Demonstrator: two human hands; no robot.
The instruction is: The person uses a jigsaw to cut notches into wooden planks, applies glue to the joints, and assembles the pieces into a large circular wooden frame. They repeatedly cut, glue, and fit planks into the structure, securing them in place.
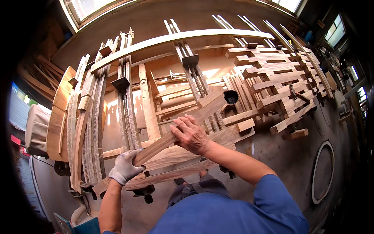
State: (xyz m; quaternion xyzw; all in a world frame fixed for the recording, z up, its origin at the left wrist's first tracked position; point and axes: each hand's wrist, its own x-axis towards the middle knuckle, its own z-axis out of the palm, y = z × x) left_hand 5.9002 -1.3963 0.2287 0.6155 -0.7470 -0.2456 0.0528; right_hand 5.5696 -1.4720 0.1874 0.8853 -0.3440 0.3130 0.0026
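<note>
A brown wooden board [156, 148] slants up from lower left to the middle, held above the clamp rack. My left hand [126, 167], in a whitish work glove, is closed round its near left end, the thumb along the side. My bare right hand [191, 135] grips the board farther along, fingers bent over its top; the thumb is hidden. Under and in front of it lie a wide plank [175, 156] and a narrower plank [171, 174] on the rack's near side. Just beyond the board's far end stands a dark pot [231, 97], black inside.
Long metal bar clamps [124, 105] with dark jaw plates [191, 59] run away from me. A long pale board [179, 37] crosses them at the back. At right are stacked slatted wooden frames [272, 70] and a clamp-like tool [298, 93]. A pale hoop [323, 171] lies on the floor.
</note>
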